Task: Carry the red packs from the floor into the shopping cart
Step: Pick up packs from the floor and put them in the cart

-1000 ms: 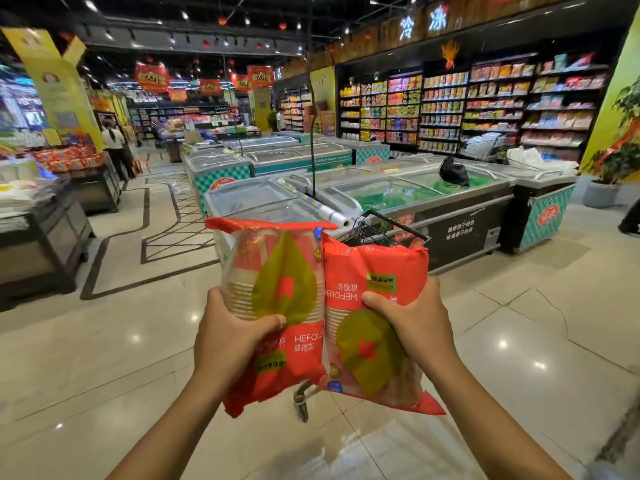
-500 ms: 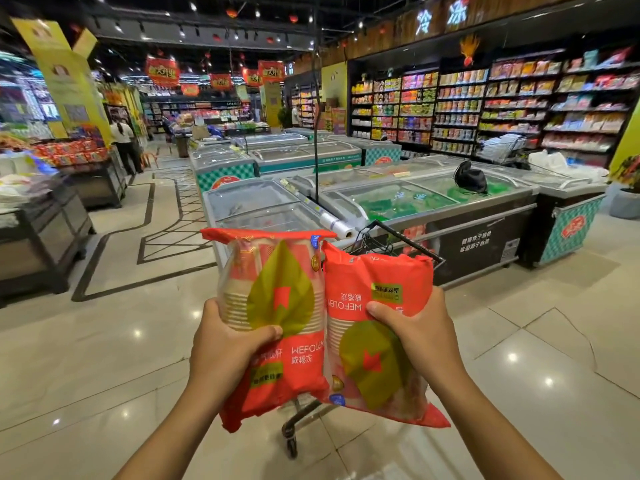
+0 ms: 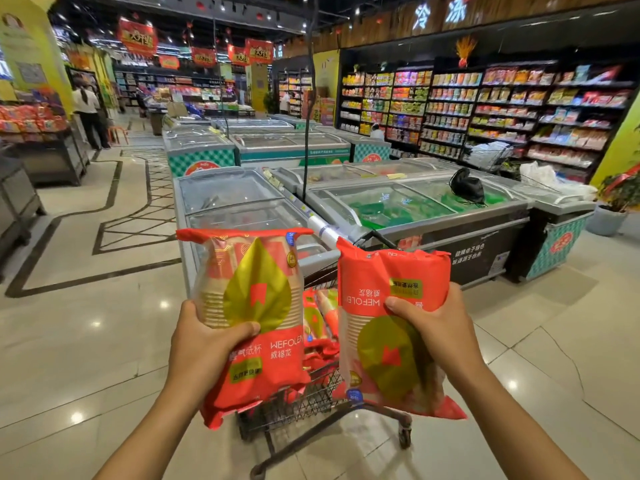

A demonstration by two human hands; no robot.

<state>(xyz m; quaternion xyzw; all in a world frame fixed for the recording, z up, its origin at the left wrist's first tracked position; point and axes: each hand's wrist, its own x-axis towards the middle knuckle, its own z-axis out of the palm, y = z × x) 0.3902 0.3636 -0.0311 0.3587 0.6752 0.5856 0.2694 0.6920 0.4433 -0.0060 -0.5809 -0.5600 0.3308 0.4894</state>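
My left hand (image 3: 204, 344) grips a red pack of paper cups (image 3: 252, 306) with a green leaf print, held upright. My right hand (image 3: 436, 327) grips a second red pack (image 3: 384, 327), turned upside down. Both packs hang side by side above the black wire shopping cart (image 3: 311, 403), which stands just in front of me. Through the gap between them I see more red packs (image 3: 320, 327) lying in the cart's basket. Most of the cart is hidden behind the two packs.
Glass-topped chest freezers (image 3: 398, 209) stand right behind the cart. Stocked shelves (image 3: 485, 109) line the far right wall. A dark display stand (image 3: 52, 157) and a person (image 3: 88, 112) are at the far left. A potted plant (image 3: 613, 209) stands at right. Glossy tiled floor surrounds me.
I have come closer to the cart, and the view has tipped down. The two packs have drawn apart, which uncovers the packs in the basket. Both hands keep their grip.
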